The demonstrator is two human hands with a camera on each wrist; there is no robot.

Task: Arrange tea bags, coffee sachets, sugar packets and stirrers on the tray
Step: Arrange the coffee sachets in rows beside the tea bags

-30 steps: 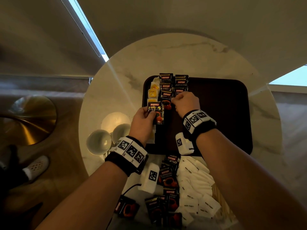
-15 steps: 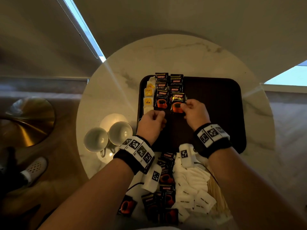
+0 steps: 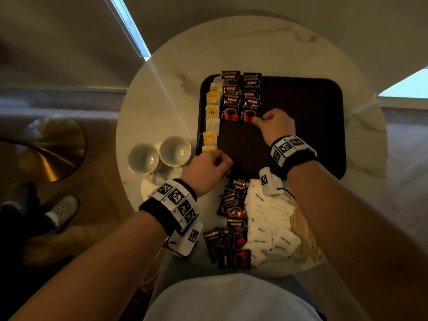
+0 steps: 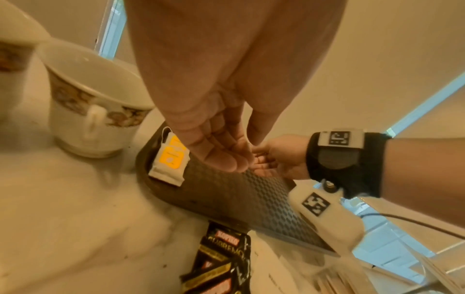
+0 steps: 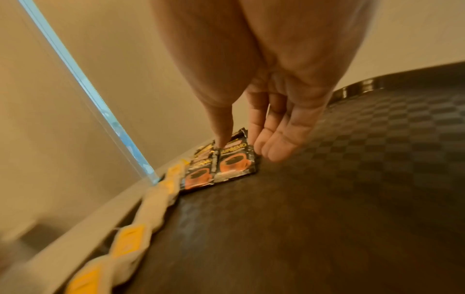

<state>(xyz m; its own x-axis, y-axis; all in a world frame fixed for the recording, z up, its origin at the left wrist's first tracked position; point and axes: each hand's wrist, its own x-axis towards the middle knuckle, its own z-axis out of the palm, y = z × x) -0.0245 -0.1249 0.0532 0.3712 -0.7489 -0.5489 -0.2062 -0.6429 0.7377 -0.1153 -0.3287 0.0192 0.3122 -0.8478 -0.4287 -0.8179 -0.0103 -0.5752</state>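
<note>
Dark brown tray (image 3: 312,126), rectangular with rounded corners and a chequered floor, lying on a round marble table (image 3: 254,49). Tea bags (image 3: 212,111), white with yellow labels, in one column along the tray's left edge; nearest tea bag (image 4: 169,161) lies in the tray's near left corner. Coffee sachets (image 3: 230,96), black with an orange cup print, in two overlapping columns just right of the tea bags, reaching the tray's far rim. Front sachet of the right column (image 5: 235,163): right hand (image 3: 275,127) at its right side, thumb tip pressed on its top face, the other fingers (image 5: 274,147) loosely curled beside its right edge on the tray floor; whether this grip pinches the sachet cannot be told. Left hand (image 3: 208,169) over the tray's near left corner, its grip loosely curled and holding nothing. Off the tray, on the table's near edge: loose coffee sachets (image 3: 231,225), a heap of white sugar packets (image 3: 268,225) to their right, wooden stirrers (image 3: 303,235) right of those. Two white cups (image 3: 159,154) with patterned bands stand left of the tray.
</note>
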